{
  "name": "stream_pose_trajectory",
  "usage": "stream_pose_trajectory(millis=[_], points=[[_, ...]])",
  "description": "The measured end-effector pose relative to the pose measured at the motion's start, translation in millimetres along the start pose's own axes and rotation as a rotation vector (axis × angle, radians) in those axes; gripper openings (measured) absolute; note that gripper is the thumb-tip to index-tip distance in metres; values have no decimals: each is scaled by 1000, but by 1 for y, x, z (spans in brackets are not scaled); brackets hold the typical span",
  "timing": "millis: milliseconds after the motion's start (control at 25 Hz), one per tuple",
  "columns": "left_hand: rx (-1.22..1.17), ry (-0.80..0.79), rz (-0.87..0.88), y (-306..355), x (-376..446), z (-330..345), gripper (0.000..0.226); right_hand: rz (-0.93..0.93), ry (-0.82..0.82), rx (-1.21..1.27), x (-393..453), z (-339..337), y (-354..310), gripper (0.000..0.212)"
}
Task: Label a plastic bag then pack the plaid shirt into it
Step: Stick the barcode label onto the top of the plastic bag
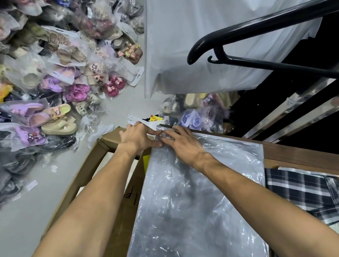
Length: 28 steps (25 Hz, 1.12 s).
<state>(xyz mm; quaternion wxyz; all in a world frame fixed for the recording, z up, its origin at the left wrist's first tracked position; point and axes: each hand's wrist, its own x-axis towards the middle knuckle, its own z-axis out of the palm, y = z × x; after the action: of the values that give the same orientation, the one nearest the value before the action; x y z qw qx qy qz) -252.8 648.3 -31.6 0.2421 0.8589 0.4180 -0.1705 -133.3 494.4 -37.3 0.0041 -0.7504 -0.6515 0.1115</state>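
Note:
A clear zip-top plastic bag [193, 204] lies flat in front of me, partly over a cardboard box and a wooden table. A small barcode label [164, 136] sits at the bag's far left corner, just below the zipper. My left hand [137, 137] and my right hand [183, 145] both press their fingers on that label, flat against the bag. The plaid shirt [309, 194], dark with white checks, lies folded on the table to the right of the bag, partly under its edge.
An open cardboard box [113, 194] stands at the left under the bag. A black hanger [259, 44] hangs at the upper right before white plastic sheeting. Several bagged shoes [44, 88] are heaped on the floor to the left. The wooden table edge [310, 155] runs behind the shirt.

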Motion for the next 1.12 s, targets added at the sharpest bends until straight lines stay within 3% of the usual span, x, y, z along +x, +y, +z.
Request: stream_pose_trajectory(millis=[200, 600, 720, 880, 1000, 1120], points=[[34, 8, -8, 2, -2, 4, 64, 69, -3, -46, -6, 6, 8, 57], [141, 21, -29, 15, -16, -2, 58, 58, -33, -72, -23, 5, 18, 49], [183, 43, -45, 25, -21, -4, 52, 121, -2, 187, -16, 2, 17, 41], [108, 150, -45, 43, -32, 4, 41, 446, 57, 897, -22, -13, 25, 42], [-40, 234, -41, 54, -51, 29, 51, 527, 137, 1008, -60, -12, 34, 37], [-71, 268, -50, 78, -76, 57, 48, 436, 147, 997, -114, -6, 45, 31]])
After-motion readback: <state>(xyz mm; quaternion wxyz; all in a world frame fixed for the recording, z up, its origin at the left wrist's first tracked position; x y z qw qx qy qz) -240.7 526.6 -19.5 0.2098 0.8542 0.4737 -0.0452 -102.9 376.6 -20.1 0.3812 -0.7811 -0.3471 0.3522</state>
